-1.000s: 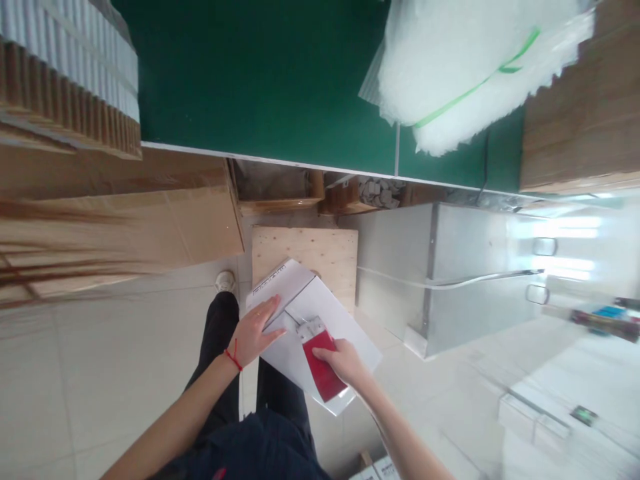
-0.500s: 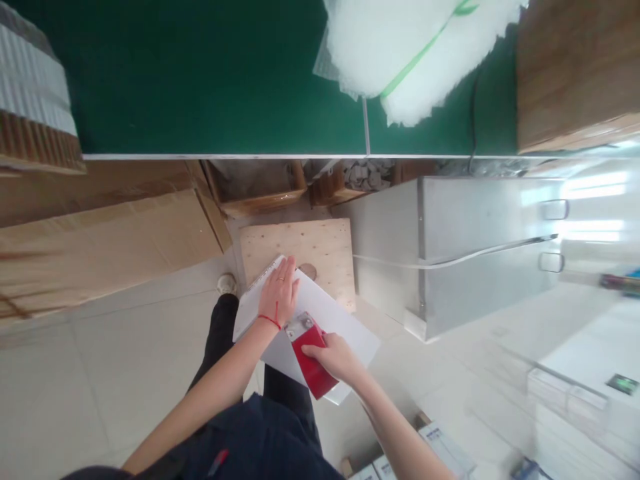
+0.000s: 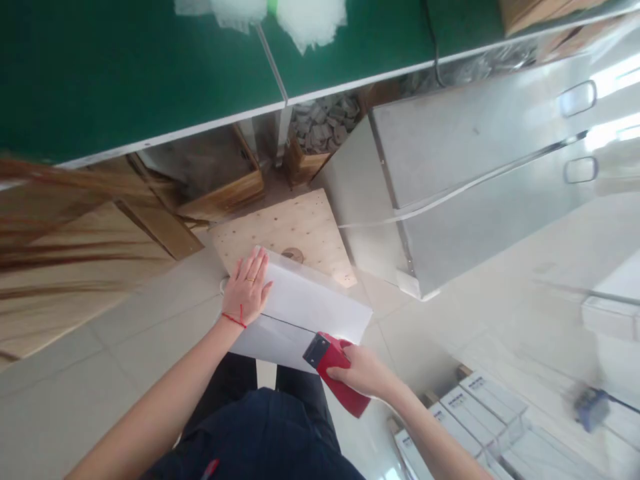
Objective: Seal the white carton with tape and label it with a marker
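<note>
On white boxes (image 3: 474, 415), lettering (image 3: 455, 400) blurs; right fingers (image 3: 340, 374) grip a red tool (image 3: 346, 399), left fingers (image 3: 253, 268) lie flat.

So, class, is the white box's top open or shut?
Shut: on the white box, the flaps meet along a thin dark seam. I cannot tell whether it is taped.

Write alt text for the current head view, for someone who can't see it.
A person's right hand grips a red handheld tool at a white box, while the left hand lies palm down on the box. Beyond are a wooden board and a green-topped table.
</note>
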The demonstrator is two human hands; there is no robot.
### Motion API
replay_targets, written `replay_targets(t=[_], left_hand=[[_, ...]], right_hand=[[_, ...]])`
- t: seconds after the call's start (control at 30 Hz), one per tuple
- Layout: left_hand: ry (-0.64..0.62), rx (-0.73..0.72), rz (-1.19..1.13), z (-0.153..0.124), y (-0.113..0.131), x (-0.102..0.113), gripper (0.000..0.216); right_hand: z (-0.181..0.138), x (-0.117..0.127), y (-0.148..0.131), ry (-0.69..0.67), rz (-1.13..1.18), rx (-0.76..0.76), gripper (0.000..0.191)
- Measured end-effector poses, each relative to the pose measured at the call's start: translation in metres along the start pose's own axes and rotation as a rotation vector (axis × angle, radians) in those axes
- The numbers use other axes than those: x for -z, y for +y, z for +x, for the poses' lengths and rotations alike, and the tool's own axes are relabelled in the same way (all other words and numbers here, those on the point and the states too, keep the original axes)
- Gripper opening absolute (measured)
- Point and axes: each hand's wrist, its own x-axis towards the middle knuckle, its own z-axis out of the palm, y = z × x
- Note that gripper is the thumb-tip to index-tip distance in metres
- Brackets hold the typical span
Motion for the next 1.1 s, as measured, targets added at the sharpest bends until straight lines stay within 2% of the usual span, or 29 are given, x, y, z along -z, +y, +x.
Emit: replay_targets(t=[0.13, 0.23, 0.3, 0.47, 0.53, 0.7, 0.83, 0.93, 1.03, 1.1], left_hand=[[0.023, -0.002, 0.017, 0.003, -0.005, 0.000, 0.073], [0.028, -0.013, 0.028, 0.002, 0.003, -0.003, 0.071], [0.023, -0.009, 0.030, -0.001, 0.022, -0.008, 0.070], [0.058, 0.100, 0.037, -0.015, 0.092, -0.036, 0.073], [0.056, 0.111, 0.021, -0.018, 0.107, -0.044, 0.073], [0.015, 0.114, 0.003, -0.018, 0.106, -0.047, 0.072], [0.002, 0.122, 0.028, -0.016, 0.105, -0.046, 0.070], [0.015, 0.104, 0.046, -0.014, 0.105, -0.046, 0.069], [-0.002, -0.023, 0.046, -0.017, 0.111, -0.046, 0.062], [-0.032, -0.109, 0.041, -0.029, 0.124, -0.049, 0.063]], right_hand=[[0.001, 0.008, 0.039, 0.003, 0.012, -0.002, 0.010], [0.012, 0.015, 0.053, -0.023, 0.013, 0.009, 0.016], [0.018, 0.019, 0.055, -0.048, 0.006, 0.022, 0.020], [0.017, 0.024, 0.052, -0.058, -0.030, 0.100, 0.021], [0.013, 0.026, 0.058, -0.062, -0.031, 0.119, 0.023], [0.004, 0.035, 0.103, -0.016, -0.037, 0.090, 0.018], [0.015, 0.034, 0.138, 0.009, -0.009, 0.045, 0.013], [0.034, 0.030, 0.147, -0.015, 0.028, 0.042, 0.013], [0.046, 0.026, 0.152, -0.041, 0.062, 0.057, 0.016], [0.048, 0.024, 0.155, -0.028, 0.071, 0.069, 0.016]])
